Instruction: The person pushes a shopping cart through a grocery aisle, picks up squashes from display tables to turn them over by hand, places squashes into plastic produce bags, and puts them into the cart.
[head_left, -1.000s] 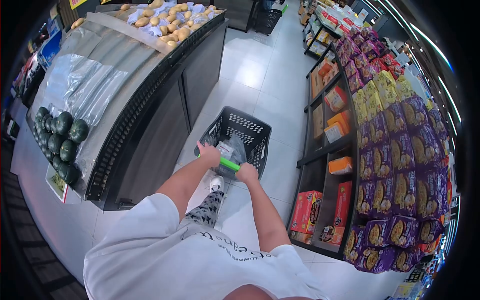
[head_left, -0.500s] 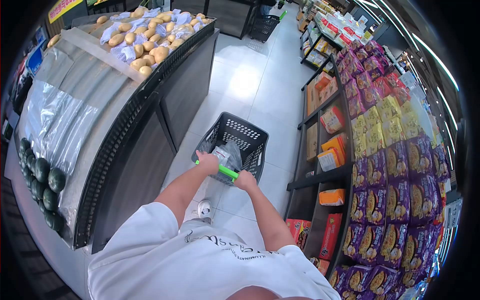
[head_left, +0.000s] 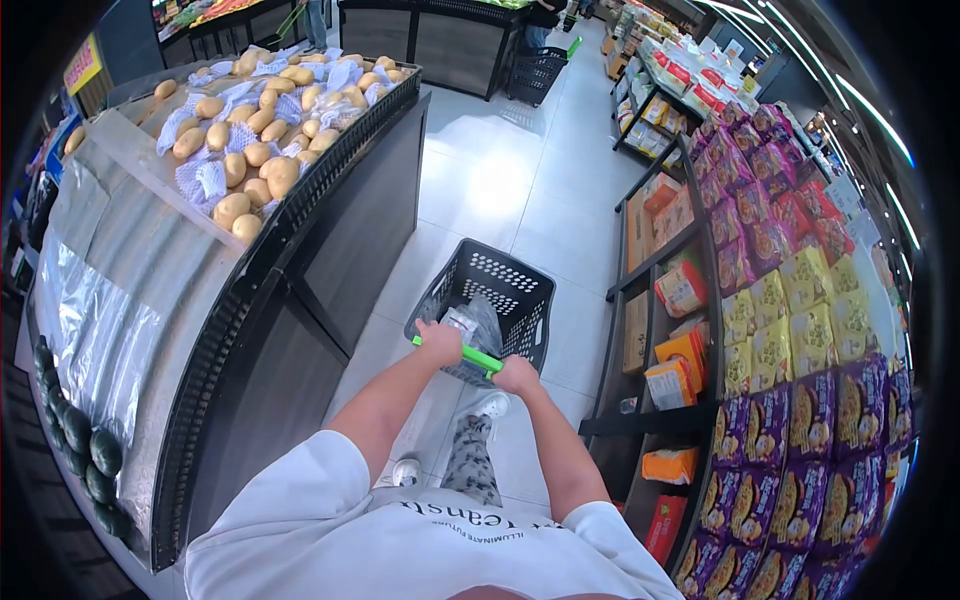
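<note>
Both of my hands grip the bright green handle [head_left: 483, 359] of a black shopping basket [head_left: 497, 265] with perforated sides, low in front of me in the aisle. My left hand [head_left: 439, 342] is wrapped round the handle's left part, and my right hand [head_left: 517, 375] closes round its right end. Inside the basket, a clear plastic bag [head_left: 485, 322] with a white label lies near the handle side. What the bag holds is hard to make out.
On the left stands a produce stand with potatoes [head_left: 257, 154] and dark green melons [head_left: 104, 452]. Shelves with purple packets [head_left: 769, 430] and yellow packets [head_left: 780, 318] line the right. Pale floor tiles [head_left: 480, 190] run ahead, toward another black basket cart [head_left: 538, 75] and people.
The stands and shelves have shifted nearer along the aisle. One of my legs now shows stepping forward behind the basket. Both hands keep hold of the handle.
</note>
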